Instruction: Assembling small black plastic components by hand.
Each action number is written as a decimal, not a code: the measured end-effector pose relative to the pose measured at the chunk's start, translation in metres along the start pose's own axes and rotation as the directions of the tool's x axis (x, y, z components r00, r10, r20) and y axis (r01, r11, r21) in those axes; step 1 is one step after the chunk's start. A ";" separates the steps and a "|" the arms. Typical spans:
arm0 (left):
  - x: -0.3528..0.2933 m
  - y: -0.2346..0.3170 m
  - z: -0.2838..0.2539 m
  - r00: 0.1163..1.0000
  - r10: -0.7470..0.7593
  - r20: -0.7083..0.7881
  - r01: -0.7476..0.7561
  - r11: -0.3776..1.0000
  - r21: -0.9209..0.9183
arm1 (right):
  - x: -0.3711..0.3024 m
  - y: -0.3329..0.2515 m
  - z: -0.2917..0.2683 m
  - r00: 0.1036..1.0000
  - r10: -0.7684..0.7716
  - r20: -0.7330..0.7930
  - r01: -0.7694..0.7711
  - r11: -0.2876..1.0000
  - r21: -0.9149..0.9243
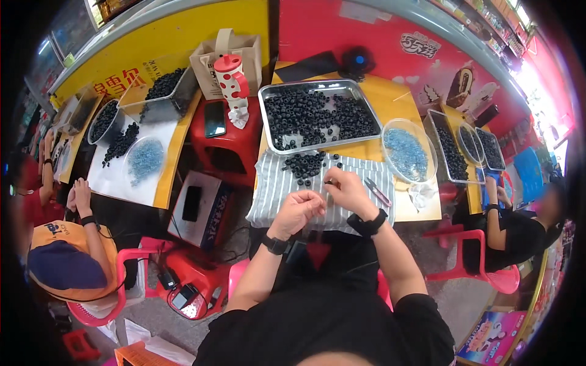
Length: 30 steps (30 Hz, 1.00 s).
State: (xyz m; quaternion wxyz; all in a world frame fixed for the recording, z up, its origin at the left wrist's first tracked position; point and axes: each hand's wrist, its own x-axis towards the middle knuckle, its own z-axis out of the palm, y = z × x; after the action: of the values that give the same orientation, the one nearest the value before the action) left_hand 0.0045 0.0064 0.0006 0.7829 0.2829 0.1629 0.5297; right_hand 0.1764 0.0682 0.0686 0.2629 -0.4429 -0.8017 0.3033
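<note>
Both my hands are close together over a grey-and-white striped cloth (278,192) at the table's near edge. My left hand (298,211) is closed, its fingertips pinched; whatever they hold is too small to make out. Just to its right, my right hand (351,191) pinches a small black part (330,181) between thumb and fingers. A loose pile of small black ring-like parts (303,166) lies on the cloth beyond my hands. Behind it stands a clear tray (267,131) full of the same parts. Pink-handled snips (379,194) rest on the cloth right of my right hand.
A round clear dish (430,155) of thin bluish pieces stands right of the tray. At left, a red stool (210,160) bears a phone (215,119), a polka-dot tumbler (231,82) and a paper bag (250,58). People work at tables on both sides.
</note>
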 end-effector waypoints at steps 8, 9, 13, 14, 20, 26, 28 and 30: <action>0.007 -0.005 -0.002 0.995 -0.002 -0.104 -0.001 1.000 -0.023 | -0.026 -0.019 0.010 0.985 -0.093 -0.145 0.119 0.977 0.178; 0.004 -0.003 -0.004 0.995 0.004 -0.101 -0.006 1.000 -0.023 | -0.026 -0.023 0.010 0.987 -0.087 -0.139 0.120 0.962 0.246; 0.005 -0.002 0.000 0.996 0.035 -0.083 -0.039 0.999 -0.036 | -0.027 -0.025 0.010 0.962 -0.189 -0.200 0.179 0.982 -0.068; 0.005 -0.002 0.005 0.995 0.036 -0.097 -0.038 0.999 -0.026 | -0.030 -0.025 0.009 0.946 -0.244 -0.213 0.206 0.961 -0.185; 0.008 -0.003 0.005 0.994 0.004 -0.107 -0.002 1.000 0.026 | -0.039 -0.026 0.011 0.903 -0.362 -0.232 0.244 0.876 -0.415; 0.006 0.001 0.009 1.000 0.016 -0.025 -0.018 0.997 -0.071 | -0.040 -0.030 0.016 0.877 -0.259 -0.404 0.243 0.966 -0.091; 0.007 0.003 0.018 0.997 0.028 -0.077 -0.031 0.999 -0.044 | -0.040 -0.028 0.018 0.891 -0.138 -0.433 0.205 0.973 0.111; 0.006 0.000 0.019 0.991 0.071 -0.115 -0.069 0.997 0.024 | -0.042 -0.028 0.021 0.917 0.037 -0.398 0.125 0.920 0.371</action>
State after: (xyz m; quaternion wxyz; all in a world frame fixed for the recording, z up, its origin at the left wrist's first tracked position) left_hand 0.0176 0.0065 0.0160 0.7502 0.2648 0.2033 0.5708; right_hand 0.1659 0.0148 0.0681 0.5096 -0.4156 -0.6651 0.3539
